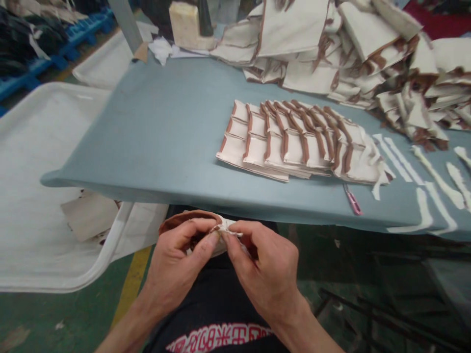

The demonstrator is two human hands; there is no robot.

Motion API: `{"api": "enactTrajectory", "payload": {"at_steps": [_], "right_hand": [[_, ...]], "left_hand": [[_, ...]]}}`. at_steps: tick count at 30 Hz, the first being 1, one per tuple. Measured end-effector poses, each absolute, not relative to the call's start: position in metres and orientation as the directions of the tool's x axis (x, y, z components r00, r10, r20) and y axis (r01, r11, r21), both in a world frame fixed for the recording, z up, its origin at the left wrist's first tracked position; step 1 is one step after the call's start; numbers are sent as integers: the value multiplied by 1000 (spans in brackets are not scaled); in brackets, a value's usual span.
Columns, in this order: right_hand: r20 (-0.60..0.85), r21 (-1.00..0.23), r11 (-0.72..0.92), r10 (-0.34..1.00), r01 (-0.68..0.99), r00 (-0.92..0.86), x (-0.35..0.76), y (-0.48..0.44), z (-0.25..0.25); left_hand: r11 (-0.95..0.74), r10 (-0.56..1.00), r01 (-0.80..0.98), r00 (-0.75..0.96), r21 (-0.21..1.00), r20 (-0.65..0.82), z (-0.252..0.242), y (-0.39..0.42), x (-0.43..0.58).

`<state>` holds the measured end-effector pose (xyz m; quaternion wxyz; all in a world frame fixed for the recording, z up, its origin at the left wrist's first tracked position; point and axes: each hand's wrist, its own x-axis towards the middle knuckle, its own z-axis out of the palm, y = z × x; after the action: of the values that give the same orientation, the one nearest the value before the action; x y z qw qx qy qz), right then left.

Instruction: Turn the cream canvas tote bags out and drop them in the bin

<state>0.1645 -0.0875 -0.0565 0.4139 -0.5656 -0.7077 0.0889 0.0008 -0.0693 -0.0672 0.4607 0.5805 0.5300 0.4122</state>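
Observation:
Close to my body, below the table edge, my left hand (184, 255) and my right hand (261, 260) meet over a piece of brown and white leather (191, 215). Thumbs and forefingers of both hands pinch its pale folded edge at nearly the same spot. The rest of the piece curves round behind my left fingers, mostly hidden. On the table before me lie overlapping rows of white folded pieces with brown edges (275, 142). A small pink-handled tool (353, 201) rests near the table's front edge.
The blue-grey table (147, 127) spans the view. Piles of white and brown pieces (294, 49) fill its back right. White strips (423, 211) lie at right. A white tub (37, 206) holding a beige piece (90, 215) stands left. A foam-like block (185, 24) sits behind.

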Motion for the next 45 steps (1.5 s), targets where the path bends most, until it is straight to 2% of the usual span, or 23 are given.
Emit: {"api": "enactTrajectory", "payload": {"at_steps": [9,15,21,29,33,38,40,42,45], "right_hand": [[396,-699,287,918,656,21,161,-92,-49],[185,-843,147,983,517,22,165,-91,-50],[64,-882,47,998,468,20,168,-89,-54],[-250,-896,-241,968,372,24,171,-81,-53],[-345,-896,-324,938,303,-17,172,-77,-54],[-298,-955,-293,947,57,-119,172,-79,-55],[-269,-962,-271,947,15,-175,174,-80,-54],[-221,-975,-215,955,53,-199,180,-79,-53],[-6,-980,30,984,197,-179,190,-71,-50]], "left_hand": [[-76,987,241,154,967,39,-62,-69,-9],[-27,990,250,143,968,-9,-67,-73,-10],[16,989,254,140,967,-53,-67,-71,-9],[199,951,64,230,978,-208,-69,-73,-12],[255,932,-32,275,966,-237,-73,-75,-15],[241,932,-30,284,970,-223,-69,-74,-15],[214,934,-10,294,977,-202,-66,-73,-16],[188,935,20,301,982,-185,-63,-72,-18],[179,924,64,331,982,-190,-60,-69,-22]]}}
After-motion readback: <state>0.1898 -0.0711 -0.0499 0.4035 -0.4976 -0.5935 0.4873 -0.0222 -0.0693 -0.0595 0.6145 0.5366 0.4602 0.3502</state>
